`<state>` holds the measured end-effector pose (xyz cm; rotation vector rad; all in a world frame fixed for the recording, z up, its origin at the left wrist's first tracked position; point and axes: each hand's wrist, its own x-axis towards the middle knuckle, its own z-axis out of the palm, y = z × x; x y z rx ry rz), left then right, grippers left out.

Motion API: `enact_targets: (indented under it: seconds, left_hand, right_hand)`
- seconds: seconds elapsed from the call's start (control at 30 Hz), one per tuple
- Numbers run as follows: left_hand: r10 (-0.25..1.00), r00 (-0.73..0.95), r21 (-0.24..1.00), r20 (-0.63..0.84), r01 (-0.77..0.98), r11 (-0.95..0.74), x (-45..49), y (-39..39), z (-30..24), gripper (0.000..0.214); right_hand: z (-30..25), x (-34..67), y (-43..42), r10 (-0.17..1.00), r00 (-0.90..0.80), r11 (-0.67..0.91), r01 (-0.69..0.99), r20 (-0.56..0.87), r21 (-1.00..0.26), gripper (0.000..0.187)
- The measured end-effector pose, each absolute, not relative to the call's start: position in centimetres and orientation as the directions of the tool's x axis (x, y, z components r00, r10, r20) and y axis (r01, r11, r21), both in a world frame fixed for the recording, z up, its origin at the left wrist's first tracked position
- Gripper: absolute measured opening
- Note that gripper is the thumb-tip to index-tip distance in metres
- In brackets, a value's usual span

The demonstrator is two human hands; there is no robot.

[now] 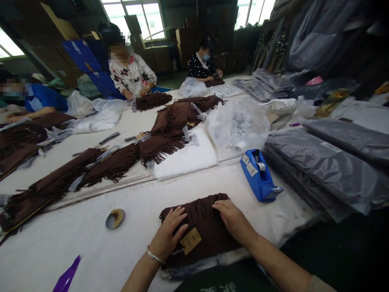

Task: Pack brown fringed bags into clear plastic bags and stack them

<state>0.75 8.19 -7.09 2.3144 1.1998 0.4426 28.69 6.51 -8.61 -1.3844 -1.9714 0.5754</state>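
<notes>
A folded dark-brown fringed article (pixel 209 233) lies at the table's front edge; its exact kind is unclear. Its fringe is gathered along the far side. A tan paper tag (pixel 191 241) on a string rests on top. My left hand (pixel 170 231) lies on its left part, fingers spread over the fringe and thumb beside the tag. On the right end rests my right hand (pixel 235 221), its fingers laid out over the fringe edge. Both hands are open and touch the article from above. Clear plastic (pixel 194 265) shows under its near edge.
A blue tape dispenser (pixel 258 175) stands right of the article, beside stacked grey bagged packages (pixel 322 158). A tape roll (pixel 115 219) and purple object (pixel 68 275) lie left. Beyond are white sheets (pixel 194 156), brown fringed pieces (pixel 172 117), a clear bag (pixel 235 121) and several co-workers.
</notes>
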Motion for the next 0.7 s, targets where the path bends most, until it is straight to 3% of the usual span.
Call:
enact_targets:
  seconds: [0.13, 0.27, 0.37, 0.47, 0.53, 0.7]
  left_hand:
    - [0.797, 0.599, 0.541, 0.080, 0.645, -0.540, 0.4, 7.2, -6.7, 0.034]
    - [0.818, 0.563, 0.608, 0.120, 0.610, -0.509, -1.2, 6.5, -5.9, 0.033]
    - [0.898, 0.410, 0.685, 0.160, 0.609, -0.400, -3.5, 6.7, -5.3, 0.029]
    - [0.973, 0.143, 0.703, 0.182, 0.673, -0.230, -6.4, 7.5, -5.3, 0.028]
    - [0.987, -0.042, 0.631, 0.155, 0.773, -0.067, -8.7, 8.0, -5.4, 0.031]
    - [0.949, -0.307, 0.241, 0.080, 0.929, 0.280, -14.8, 8.8, -5.2, 0.039]
  right_hand:
    - [-6.6, 26.8, 4.0, 0.893, -0.402, 0.426, 0.617, 0.201, -0.661, 0.040]
    - [-3.9, 28.2, 2.4, 0.742, -0.649, 0.558, 0.461, 0.167, -0.690, 0.042]
    - [-3.0, 30.9, 4.6, 0.876, -0.434, 0.434, 0.522, 0.209, -0.734, 0.039]
    - [-3.5, 32.1, 8.3, 0.955, -0.204, 0.295, 0.624, 0.213, -0.723, 0.042]
    - [-4.6, 31.2, 10.2, 0.938, -0.280, 0.344, 0.655, 0.207, -0.673, 0.048]
    - [-9.3, 27.2, 10.1, 0.796, -0.593, 0.561, 0.645, 0.123, -0.519, 0.059]
